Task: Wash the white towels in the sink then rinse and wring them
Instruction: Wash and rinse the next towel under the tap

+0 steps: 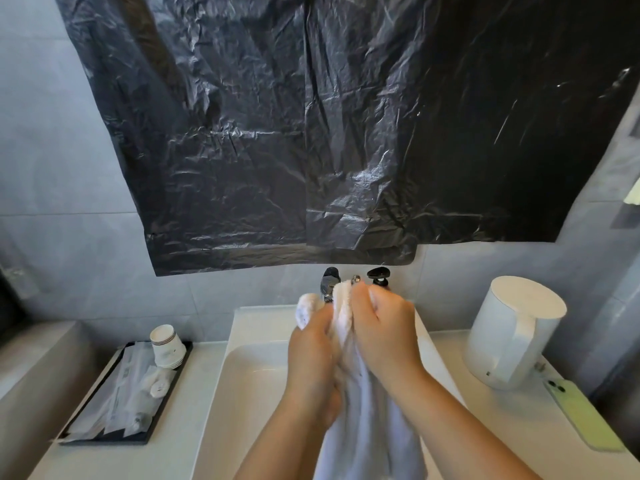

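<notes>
A white towel hangs over the white sink, bunched at the top and trailing down between my forearms. My left hand grips the bunched towel from the left, with a rolled end sticking out above its fingers. My right hand grips the same bunch from the right, fingers curled over the cloth. Both hands are held up in front of the tap. The lower end of the towel runs out of view at the bottom.
A black tray with wrapped toiletries and stacked paper cups lies on the left counter. A white kettle and a green phone sit on the right. A soap pump stands behind the sink. Black plastic sheeting covers the wall above.
</notes>
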### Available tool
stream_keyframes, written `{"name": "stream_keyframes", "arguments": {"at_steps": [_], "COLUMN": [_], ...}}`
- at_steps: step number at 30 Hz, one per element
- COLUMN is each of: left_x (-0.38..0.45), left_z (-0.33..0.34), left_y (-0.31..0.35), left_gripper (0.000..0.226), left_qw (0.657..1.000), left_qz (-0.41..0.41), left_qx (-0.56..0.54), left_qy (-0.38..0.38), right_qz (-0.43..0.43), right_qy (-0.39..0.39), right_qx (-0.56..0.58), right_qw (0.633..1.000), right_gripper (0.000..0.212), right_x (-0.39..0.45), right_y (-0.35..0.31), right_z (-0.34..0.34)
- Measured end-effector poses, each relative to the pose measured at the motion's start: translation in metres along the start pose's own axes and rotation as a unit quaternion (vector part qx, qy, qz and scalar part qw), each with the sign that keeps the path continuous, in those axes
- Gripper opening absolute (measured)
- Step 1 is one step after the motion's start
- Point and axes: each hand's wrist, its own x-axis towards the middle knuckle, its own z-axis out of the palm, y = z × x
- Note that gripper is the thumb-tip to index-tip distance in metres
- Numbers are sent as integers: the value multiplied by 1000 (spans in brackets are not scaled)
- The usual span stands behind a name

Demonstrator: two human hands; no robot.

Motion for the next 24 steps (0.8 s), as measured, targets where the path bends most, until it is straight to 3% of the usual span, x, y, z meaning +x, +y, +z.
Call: {"name": "stream_keyframes", "arguments": {"at_steps": [2,4,6,12,16,20,22,24], "left_x": [5,7,2,1,9,13,9,10], "left_z": [-1,-3,-4,-3,-6,-12,-7,-8], "left_y": [12,14,8,-14,2,-1,-7,-9], "left_gripper": [11,37,45,14,12,37,22,24], "left_qw": [999,998,997,998,998,993,994,996], "left_qz": [25,48,31,9,18,54,42,29], "left_qx": [-27,-40,-40,21,-24,59,70,62], "left_qy": [7,30,51,53,57,84,65,58], "right_qz": [-3,-24,-42,67,127,1,-33,-33], "right_qy": [-37,-94,-109,-26,-69,-85,-62,-33], "right_qx": [20,-1,-28,16,35,27,1,-8], "right_qw": [999,995,993,997,989,996,998,999], "right_gripper": [52,42,45,54,49,46,52,53], "right_x": [-25,-58,-69,-12,-32,-49,-29,-7], "right_y": [1,-4,-4,22,24,-13,-22,-14], "right_z": [3,9,14,19,16,25,32,36]}}
